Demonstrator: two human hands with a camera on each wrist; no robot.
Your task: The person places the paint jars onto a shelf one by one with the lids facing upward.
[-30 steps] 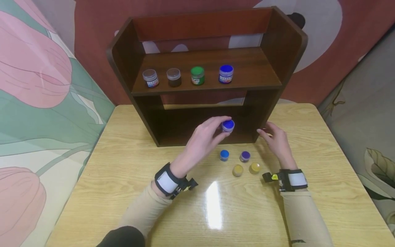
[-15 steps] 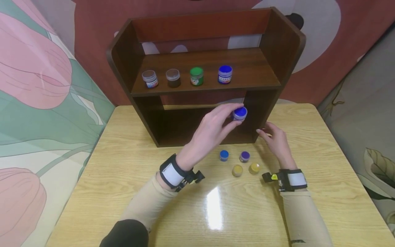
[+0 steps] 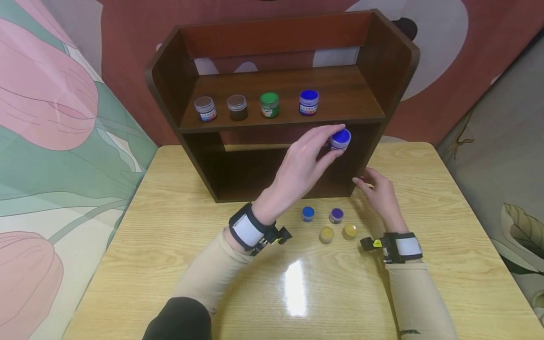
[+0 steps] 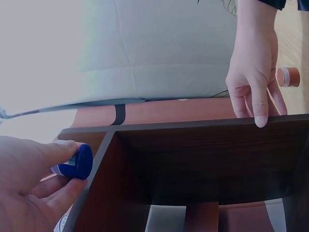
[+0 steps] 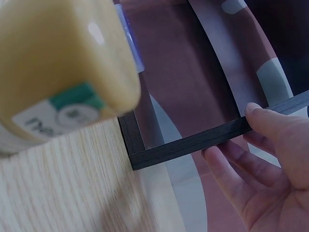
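Note:
My left hand (image 3: 299,163) pinches a small paint jar (image 3: 340,139) with a deep blue lid between thumb and fingers. In the head view the jar overlaps the lower bay of the dark wooden shelf (image 3: 280,123), right of centre and just below the upper board's front edge. The left wrist view shows this blue jar (image 4: 79,162) tipped sideways beside the shelf. My right hand (image 3: 380,196) grips the shelf's right side panel low down, thumb (image 5: 263,118) on one face and fingers on the other. A matching blue-lidded jar (image 3: 309,103) stands on the upper board.
Also on that board are a green jar (image 3: 269,105) and two clear-lidded jars, one brown (image 3: 237,107), one labelled white (image 3: 206,109). On the table before the shelf sit a blue jar (image 3: 308,214), a purple one (image 3: 336,216) and two yellow ones (image 3: 326,234).
My left hand has lifted the blue-lidded jar up and to the right, from low in front of the lower bay toward the upper board. My right hand has stayed on the side panel.

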